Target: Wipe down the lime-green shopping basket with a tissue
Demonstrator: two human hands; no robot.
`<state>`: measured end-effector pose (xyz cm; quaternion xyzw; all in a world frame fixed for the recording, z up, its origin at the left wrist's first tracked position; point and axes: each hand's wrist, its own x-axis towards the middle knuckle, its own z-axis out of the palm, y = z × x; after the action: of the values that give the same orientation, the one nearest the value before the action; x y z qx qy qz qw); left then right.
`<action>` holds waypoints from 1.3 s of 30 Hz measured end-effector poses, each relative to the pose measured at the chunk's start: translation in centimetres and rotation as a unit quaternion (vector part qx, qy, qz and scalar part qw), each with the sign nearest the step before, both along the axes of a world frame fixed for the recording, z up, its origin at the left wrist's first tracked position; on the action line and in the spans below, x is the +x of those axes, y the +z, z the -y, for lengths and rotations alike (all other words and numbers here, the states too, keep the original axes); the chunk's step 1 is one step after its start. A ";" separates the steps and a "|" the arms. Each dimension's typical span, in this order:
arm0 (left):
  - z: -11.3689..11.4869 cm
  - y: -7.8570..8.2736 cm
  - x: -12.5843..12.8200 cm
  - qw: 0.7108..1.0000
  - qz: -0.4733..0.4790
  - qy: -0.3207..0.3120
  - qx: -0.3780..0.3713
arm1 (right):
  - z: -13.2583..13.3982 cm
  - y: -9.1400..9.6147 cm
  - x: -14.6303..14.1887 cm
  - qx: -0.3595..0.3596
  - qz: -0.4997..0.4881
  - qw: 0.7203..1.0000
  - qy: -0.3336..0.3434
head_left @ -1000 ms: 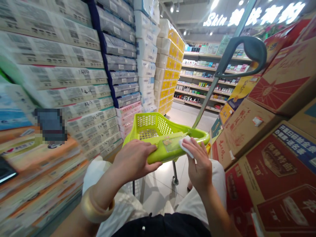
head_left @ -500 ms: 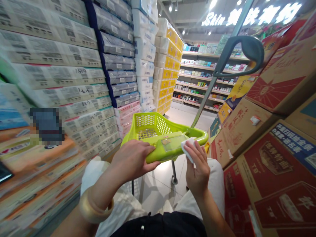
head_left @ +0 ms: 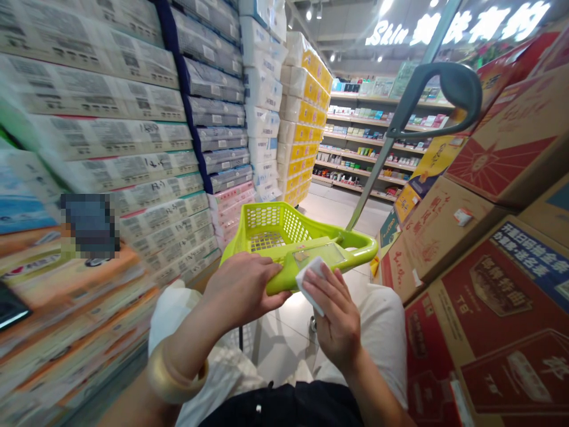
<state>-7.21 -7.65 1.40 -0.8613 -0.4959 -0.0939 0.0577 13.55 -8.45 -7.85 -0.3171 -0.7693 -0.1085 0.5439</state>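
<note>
A lime-green plastic shopping basket (head_left: 267,215) with perforated walls is tilted in front of me, its near rim facing my knees. My left hand (head_left: 242,284) grips that rim at its left part, thumb below and fingers on top. Folded white tissue (head_left: 312,284) lies under the fingers of my right hand (head_left: 335,311), which presses it against the rim's front face, right of my left hand. A clear label window (head_left: 320,255) sits on top of the rim. The basket's long metal pole (head_left: 371,184) rises to a grey loop handle (head_left: 433,101).
Packs of paper goods (head_left: 133,136) are stacked high on the left. Cartons (head_left: 498,296) rise close on the right. A phone-like black device (head_left: 13,305) lies at the far left. Product shelves (head_left: 355,136) stand at the back beyond the tiled floor.
My right hand has slid the tissue leftward along the rim, from beside the window's right end to below the window. My left hand keeps its grip on the rim.
</note>
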 end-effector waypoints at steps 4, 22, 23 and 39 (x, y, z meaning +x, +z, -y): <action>0.3 -0.1 0.1 1.000 0.003 -0.003 0.002 | -0.2 0.5 0.2 0.008 -0.033 0.999 -0.005; 0.5 0.0 1.0 1.000 -0.001 -0.019 -0.002 | -0.6 4.2 -0.4 -0.058 0.048 0.996 0.042; 0.5 0.0 1.0 1.000 -0.002 -0.022 0.000 | -0.6 4.4 -0.5 -0.061 0.062 0.994 0.060; 0.3 0.0 1.0 0.999 0.010 -0.050 0.010 | -1.7 5.6 0.8 -0.144 0.009 0.989 0.009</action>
<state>-6.18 -7.99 1.43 -0.8836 -0.4517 -0.1101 0.0564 14.37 -6.74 -2.28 -0.3847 -0.7845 0.0055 0.4863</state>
